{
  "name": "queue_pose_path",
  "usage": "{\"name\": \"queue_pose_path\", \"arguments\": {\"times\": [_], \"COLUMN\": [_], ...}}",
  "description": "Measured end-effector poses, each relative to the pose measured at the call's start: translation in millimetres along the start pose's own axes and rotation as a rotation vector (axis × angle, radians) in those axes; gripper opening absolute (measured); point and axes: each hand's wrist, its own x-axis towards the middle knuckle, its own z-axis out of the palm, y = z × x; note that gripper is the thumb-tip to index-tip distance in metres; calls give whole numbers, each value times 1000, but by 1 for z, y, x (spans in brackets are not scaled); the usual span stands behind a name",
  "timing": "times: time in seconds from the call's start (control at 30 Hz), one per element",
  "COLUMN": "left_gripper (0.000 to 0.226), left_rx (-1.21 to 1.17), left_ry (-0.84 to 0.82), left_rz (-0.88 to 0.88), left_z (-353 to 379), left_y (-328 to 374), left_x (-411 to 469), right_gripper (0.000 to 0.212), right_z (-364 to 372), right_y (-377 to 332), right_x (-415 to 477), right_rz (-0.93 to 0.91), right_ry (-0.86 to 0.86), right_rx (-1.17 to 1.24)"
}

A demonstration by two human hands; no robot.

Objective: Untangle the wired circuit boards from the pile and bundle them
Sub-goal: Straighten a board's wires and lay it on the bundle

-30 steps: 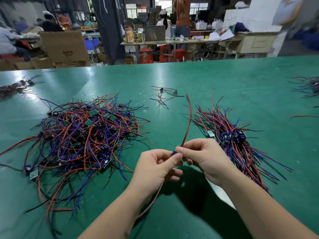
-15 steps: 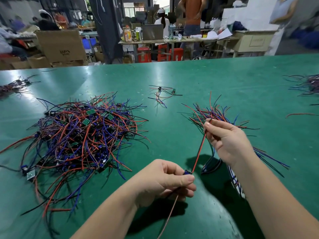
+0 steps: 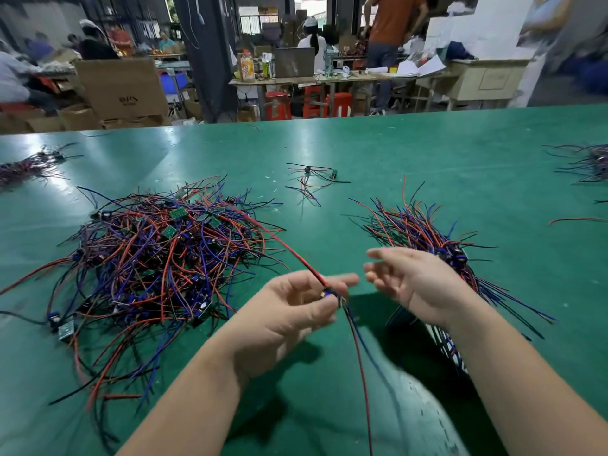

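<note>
One small board [image 3: 329, 294], trailing red, blue and black wires, is pinched by the left hand [image 3: 283, 319] between one pile [image 3: 158, 258] and one bundle [image 3: 414, 228]. Right hand [image 3: 418, 284] holds nothing, fingers spread.

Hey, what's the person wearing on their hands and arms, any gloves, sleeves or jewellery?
Nothing that shows. The left hand and right hand have no gloves, rings or wristbands. The left forearm and right forearm are bare too; no sleeve reaches into the picture.
</note>
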Motion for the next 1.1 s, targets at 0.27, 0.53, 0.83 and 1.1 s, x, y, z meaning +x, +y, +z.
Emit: {"name": "queue_pose_path", "arguments": {"times": [0.27,0.53,0.83,1.1], "left_gripper": [11,38,30,27], "left_rx": [-296,-23,342,103], "left_ry": [375,405,326,305], "left_rz": [150,186,323,156], "left_z": [3,16,13,16], "left_y": [-3,-17,-20,-20], "left_x": [13,12,9,10], "right_gripper": [30,27,12,7], "right_z": [30,33,26,28], "right_y": [26,23,10,20], "right_x": [-17,-16,-15,-18], "right_rz": [-82,-140,-119,-110], "right_ry": [-374,-230,-230,-303], "right_rx": [-221,177,307,-19]}}
